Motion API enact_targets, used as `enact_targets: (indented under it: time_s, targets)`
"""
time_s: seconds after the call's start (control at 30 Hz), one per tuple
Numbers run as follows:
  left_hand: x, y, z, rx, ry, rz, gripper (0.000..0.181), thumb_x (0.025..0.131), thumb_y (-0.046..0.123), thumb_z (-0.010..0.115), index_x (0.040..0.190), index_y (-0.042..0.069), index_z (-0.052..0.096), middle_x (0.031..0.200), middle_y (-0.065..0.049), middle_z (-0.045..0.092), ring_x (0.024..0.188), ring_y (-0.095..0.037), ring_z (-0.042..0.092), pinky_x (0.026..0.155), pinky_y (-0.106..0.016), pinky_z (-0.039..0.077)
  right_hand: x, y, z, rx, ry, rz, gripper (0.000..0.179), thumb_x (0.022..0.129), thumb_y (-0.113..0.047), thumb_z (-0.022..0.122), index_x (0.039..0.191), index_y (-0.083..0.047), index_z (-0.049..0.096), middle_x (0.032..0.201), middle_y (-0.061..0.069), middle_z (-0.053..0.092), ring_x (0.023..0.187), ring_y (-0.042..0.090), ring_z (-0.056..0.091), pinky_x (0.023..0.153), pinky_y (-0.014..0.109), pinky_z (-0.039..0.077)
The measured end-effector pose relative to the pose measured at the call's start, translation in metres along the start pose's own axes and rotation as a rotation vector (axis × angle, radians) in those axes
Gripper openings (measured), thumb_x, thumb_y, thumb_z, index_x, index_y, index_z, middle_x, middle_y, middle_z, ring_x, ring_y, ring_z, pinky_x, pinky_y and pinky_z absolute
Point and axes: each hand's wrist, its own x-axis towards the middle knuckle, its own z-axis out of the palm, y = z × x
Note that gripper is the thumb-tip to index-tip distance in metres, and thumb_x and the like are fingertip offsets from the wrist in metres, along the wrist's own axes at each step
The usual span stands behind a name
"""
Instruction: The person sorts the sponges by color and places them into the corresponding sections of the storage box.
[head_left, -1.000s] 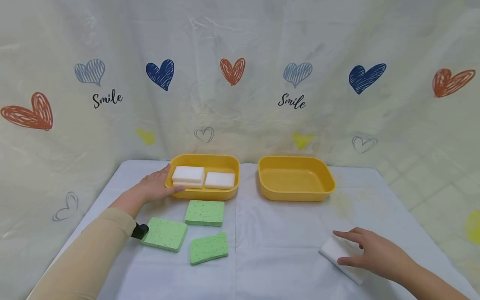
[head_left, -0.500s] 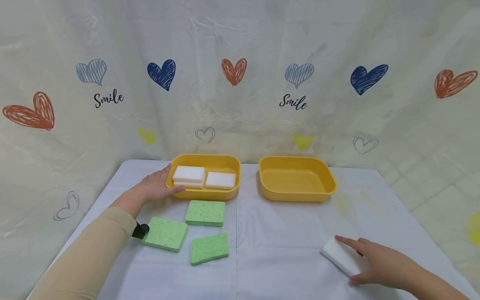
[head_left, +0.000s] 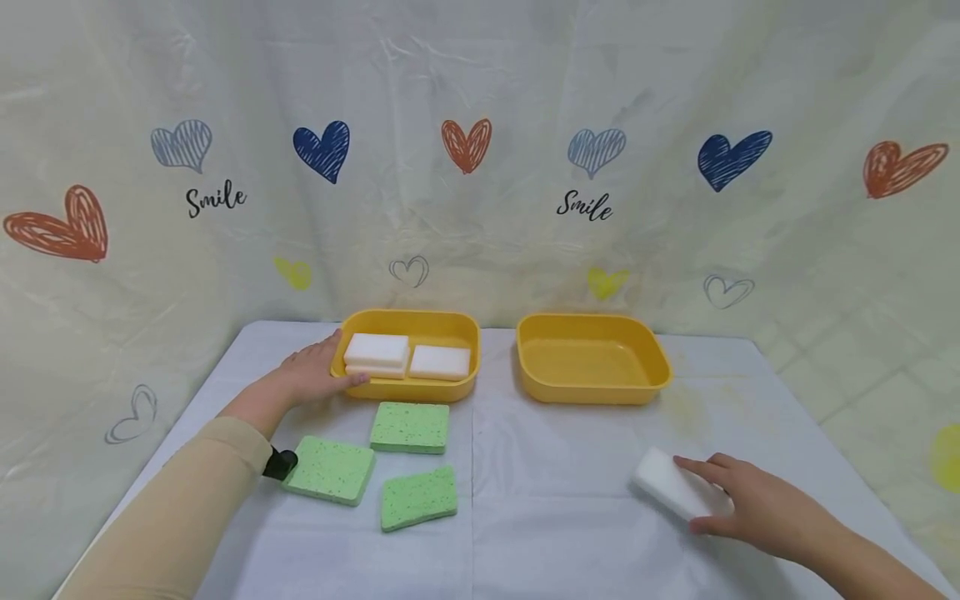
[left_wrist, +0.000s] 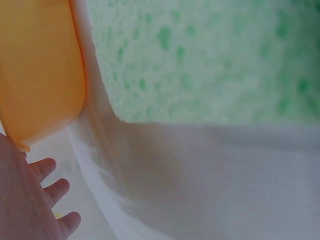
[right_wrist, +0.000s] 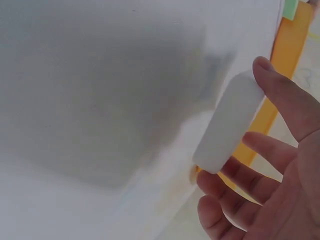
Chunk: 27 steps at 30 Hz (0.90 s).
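My right hand (head_left: 765,504) pinches a white sponge (head_left: 671,483) between thumb and fingers at the right of the table. In the right wrist view this sponge (right_wrist: 230,125) is tilted and off the cloth, its shadow beside it. My left hand (head_left: 300,375) rests against the left end of a yellow tray (head_left: 442,389), thumb at the front rim. The left wrist view shows its fingers (left_wrist: 57,190) stretched out beside the tray wall (left_wrist: 40,75). Inside that tray lie two stacked white sponges (head_left: 377,354) and another white sponge (head_left: 440,362).
Three green sponges lie in front of the left tray: one near it (head_left: 409,427), one by my left wrist (head_left: 330,471), one further forward (head_left: 418,498). A second yellow tray (head_left: 592,392) without contents stands at the back right. A curtain (head_left: 480,225) hangs behind the table.
My right hand has closed its thumb and fingers on the white sponge and raised it slightly from the cloth, moving away from me. My left hand has stayed at the tray.
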Motion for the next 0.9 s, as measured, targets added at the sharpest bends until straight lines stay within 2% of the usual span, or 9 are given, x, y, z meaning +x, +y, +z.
enact_targets:
  time_s: [0.3, 0.47, 0.7, 0.9]
  targets:
    - [-0.004, 0.002, -0.001, 0.004, 0.011, -0.002, 0.119, 0.086, 0.077, 0.051, 0.156, -0.007, 0.003, 0.155, -0.033, 0.024, 0.138, -0.053, 0.028, 0.109, -0.07, 0.022, 0.006, -0.011, -0.007, -0.026, 0.153, -0.097, 0.072, 0.075, -0.06, 0.077, 0.135, -0.023, 0.064, 0.116, -0.003, 0.061, 0.101, 0.02, 0.058, 0.079, 0.043, 0.053]
    - [-0.005, 0.003, -0.001, 0.004, -0.002, -0.01, 0.122, 0.084, 0.081, 0.046, 0.155, -0.006, 0.001, 0.156, -0.033, 0.022, 0.14, -0.053, 0.026, 0.11, -0.07, 0.02, 0.013, -0.02, -0.012, -0.019, 0.172, -0.111, 0.065, 0.078, -0.055, 0.078, 0.135, -0.026, 0.064, 0.117, -0.004, 0.06, 0.102, 0.02, 0.057, 0.079, 0.042, 0.053]
    - [-0.003, 0.006, -0.002, -0.003, -0.006, -0.012, 0.116, 0.087, 0.075, 0.05, 0.155, -0.007, 0.003, 0.156, -0.033, 0.023, 0.139, -0.052, 0.027, 0.109, -0.071, 0.021, 0.026, -0.034, -0.022, 0.021, 0.188, -0.111, 0.061, 0.08, -0.046, 0.079, 0.134, -0.022, 0.065, 0.122, 0.004, 0.06, 0.109, 0.028, 0.056, 0.088, 0.05, 0.052]
    - [-0.003, 0.003, -0.001, 0.008, 0.0, 0.0, 0.119, 0.085, 0.079, 0.048, 0.156, -0.006, 0.003, 0.155, -0.032, 0.026, 0.138, -0.052, 0.03, 0.108, -0.071, 0.023, 0.042, -0.046, -0.026, 0.036, 0.228, -0.145, 0.06, 0.082, -0.04, 0.08, 0.136, -0.021, 0.064, 0.124, 0.007, 0.06, 0.114, 0.032, 0.054, 0.091, 0.053, 0.051]
